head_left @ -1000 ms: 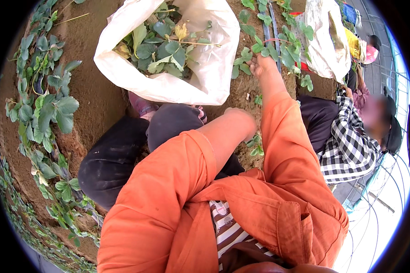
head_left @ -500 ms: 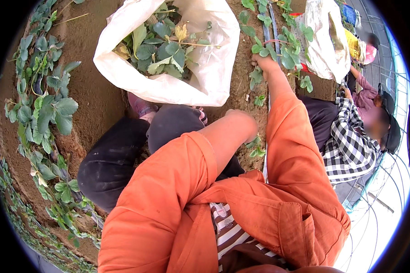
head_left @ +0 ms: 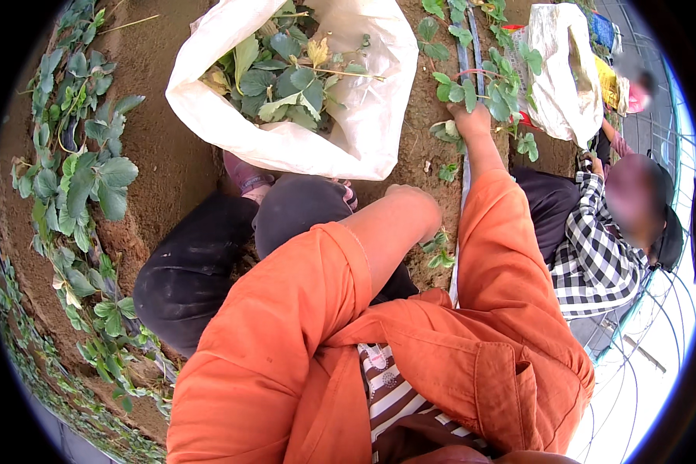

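- Orange-sleeved right hand reaches among strawberry plants; its grasp cannot be made out.
- Left hand hangs bent, holding nothing visible.
- White sack holds leaves.

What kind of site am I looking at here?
Probably a strawberry bed in a greenhouse or tunnel: raised soil ridge, rows of low leafy plants, and a white sack stuffed with picked leaves. The right hand reaches among plants.

The single head-worn fisheye view looks steeply down from close above the person's orange sleeves and knees, facing forward over a soil bed; edges curve and darken toward the circular rim.
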The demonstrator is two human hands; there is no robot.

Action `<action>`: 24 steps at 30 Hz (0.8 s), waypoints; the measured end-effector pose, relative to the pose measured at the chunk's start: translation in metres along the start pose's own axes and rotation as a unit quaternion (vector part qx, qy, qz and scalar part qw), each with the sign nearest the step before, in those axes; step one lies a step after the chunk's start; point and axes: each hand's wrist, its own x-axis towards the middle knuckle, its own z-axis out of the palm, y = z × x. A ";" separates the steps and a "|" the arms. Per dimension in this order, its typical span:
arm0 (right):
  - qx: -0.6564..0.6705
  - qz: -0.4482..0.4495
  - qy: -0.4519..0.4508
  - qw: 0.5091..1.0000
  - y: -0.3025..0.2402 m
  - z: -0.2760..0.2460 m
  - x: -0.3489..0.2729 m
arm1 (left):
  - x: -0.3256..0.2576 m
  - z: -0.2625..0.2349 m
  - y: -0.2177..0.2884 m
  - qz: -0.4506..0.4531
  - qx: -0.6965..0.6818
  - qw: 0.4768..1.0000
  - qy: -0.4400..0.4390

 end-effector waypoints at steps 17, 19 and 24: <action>0.578 0.188 -0.035 0.793 -0.031 -0.004 0.017 | 0.003 0.004 0.004 0.032 0.004 0.998 0.045; 0.576 0.176 -0.043 0.797 -0.032 -0.004 0.015 | 0.008 0.004 0.005 0.035 0.009 0.999 0.034; 0.596 0.230 -0.030 0.769 -0.025 0.000 0.007 | 0.008 0.004 0.009 0.047 0.005 0.998 0.053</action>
